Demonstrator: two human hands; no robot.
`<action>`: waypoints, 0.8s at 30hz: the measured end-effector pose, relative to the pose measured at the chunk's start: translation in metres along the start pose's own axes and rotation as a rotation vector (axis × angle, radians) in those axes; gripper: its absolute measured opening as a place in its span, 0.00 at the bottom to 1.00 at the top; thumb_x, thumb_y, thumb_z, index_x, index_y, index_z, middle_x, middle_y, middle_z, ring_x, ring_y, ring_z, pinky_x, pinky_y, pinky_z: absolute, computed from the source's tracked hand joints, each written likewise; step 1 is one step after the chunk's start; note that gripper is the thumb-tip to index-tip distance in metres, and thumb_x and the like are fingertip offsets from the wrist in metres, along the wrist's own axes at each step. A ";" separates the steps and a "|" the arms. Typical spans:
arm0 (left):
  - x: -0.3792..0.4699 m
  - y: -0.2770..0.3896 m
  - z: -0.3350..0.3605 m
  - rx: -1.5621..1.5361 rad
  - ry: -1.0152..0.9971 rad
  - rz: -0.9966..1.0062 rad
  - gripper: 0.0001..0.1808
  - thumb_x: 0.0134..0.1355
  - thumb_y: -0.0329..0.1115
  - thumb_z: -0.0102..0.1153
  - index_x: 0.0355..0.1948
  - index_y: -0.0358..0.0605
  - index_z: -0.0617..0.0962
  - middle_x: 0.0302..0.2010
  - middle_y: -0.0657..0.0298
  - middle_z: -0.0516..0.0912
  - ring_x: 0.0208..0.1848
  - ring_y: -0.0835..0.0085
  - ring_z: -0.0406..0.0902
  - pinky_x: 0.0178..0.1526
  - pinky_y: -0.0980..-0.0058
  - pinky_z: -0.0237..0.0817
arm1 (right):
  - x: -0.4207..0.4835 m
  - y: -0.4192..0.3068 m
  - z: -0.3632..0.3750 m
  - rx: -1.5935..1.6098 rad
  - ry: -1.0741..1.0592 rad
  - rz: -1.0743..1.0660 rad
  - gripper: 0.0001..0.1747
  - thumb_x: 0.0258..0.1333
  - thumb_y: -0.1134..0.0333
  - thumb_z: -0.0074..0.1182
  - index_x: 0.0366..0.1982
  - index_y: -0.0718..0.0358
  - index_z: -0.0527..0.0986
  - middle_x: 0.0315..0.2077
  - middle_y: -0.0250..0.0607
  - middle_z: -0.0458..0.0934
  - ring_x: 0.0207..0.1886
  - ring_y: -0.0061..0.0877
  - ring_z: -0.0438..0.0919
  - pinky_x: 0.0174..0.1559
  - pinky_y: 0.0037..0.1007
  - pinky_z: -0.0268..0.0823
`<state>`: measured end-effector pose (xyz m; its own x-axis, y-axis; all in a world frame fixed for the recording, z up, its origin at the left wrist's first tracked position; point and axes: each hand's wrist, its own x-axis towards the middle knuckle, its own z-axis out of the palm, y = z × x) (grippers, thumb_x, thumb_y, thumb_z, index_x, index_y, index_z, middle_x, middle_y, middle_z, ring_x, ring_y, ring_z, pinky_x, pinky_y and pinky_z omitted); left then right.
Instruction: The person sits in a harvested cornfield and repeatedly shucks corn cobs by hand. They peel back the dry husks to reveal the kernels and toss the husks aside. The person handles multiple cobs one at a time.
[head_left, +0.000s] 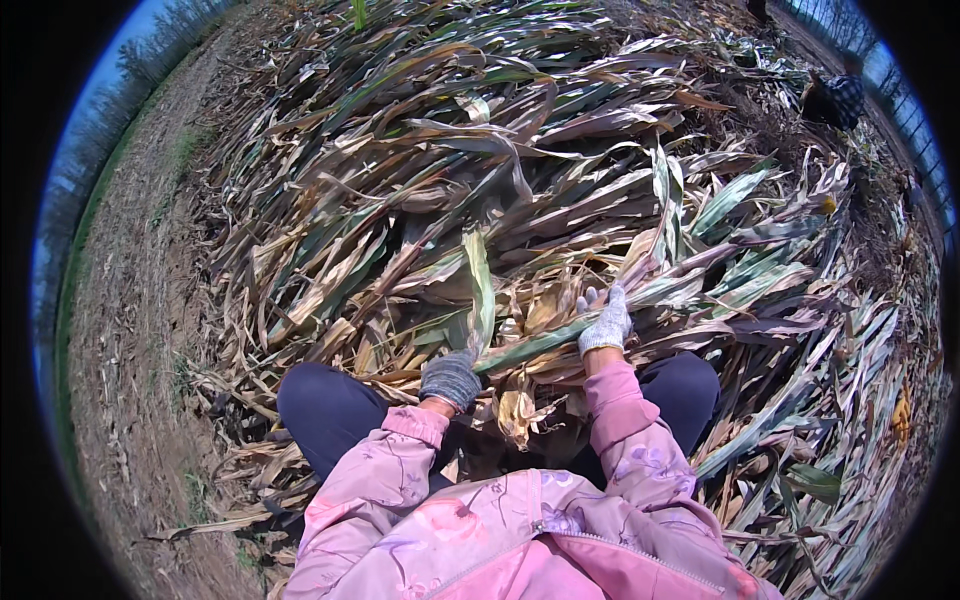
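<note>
My left hand (451, 381), in a dark grey knit glove, is closed around the near end of a green corn stalk (532, 346). A pale yellow-green leaf (478, 289) stands up just beyond that hand. Farther along the same stalk, my right hand (606, 326) grips it in a light grey-white knit glove, its fingertips showing past the far side. The stalk slants up to the right into other leaves. Dry tan husks (516, 409) hang between my hands, in front of my lap; whether an ear is inside them cannot be seen.
A thick layer of cut corn stalks (420, 187) spreads ahead and to the right, around my bent knees (326, 412). Bare soil with stubble (127, 360) runs along the left. Another person in checked clothing (836, 101) is at the far right. A yellow-orange object (900, 416) lies among stalks at right.
</note>
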<state>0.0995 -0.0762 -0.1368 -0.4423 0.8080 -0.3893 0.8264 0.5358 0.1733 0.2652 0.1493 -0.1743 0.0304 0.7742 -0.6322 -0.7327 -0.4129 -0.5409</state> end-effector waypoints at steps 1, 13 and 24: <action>-0.005 0.001 0.002 0.043 -0.010 0.031 0.17 0.55 0.39 0.60 0.44 0.44 0.84 0.44 0.48 0.86 0.48 0.51 0.84 0.51 0.56 0.73 | 0.003 -0.008 -0.003 0.030 0.143 -0.041 0.25 0.61 0.57 0.63 0.51 0.67 0.72 0.42 0.46 0.80 0.34 0.36 0.82 0.33 0.39 0.77; -0.028 0.003 -0.027 0.403 -0.508 0.050 0.26 0.59 0.48 0.62 0.54 0.42 0.83 0.53 0.50 0.85 0.52 0.51 0.83 0.56 0.54 0.73 | -0.077 0.004 -0.051 -0.088 0.004 0.031 0.22 0.67 0.55 0.55 0.51 0.66 0.72 0.37 0.49 0.83 0.34 0.40 0.83 0.42 0.42 0.79; 0.028 0.059 -0.012 -0.241 -0.154 0.497 0.36 0.60 0.64 0.55 0.41 0.34 0.83 0.39 0.39 0.84 0.46 0.43 0.82 0.51 0.55 0.72 | -0.104 -0.007 -0.071 -0.214 -0.385 0.327 0.16 0.66 0.65 0.54 0.52 0.63 0.72 0.44 0.45 0.79 0.47 0.39 0.81 0.51 0.47 0.76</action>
<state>0.1318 -0.0190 -0.1267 0.0500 0.9418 -0.3324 0.8110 0.1559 0.5638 0.3156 0.0382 -0.1440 -0.4561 0.6920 -0.5596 -0.5060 -0.7189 -0.4766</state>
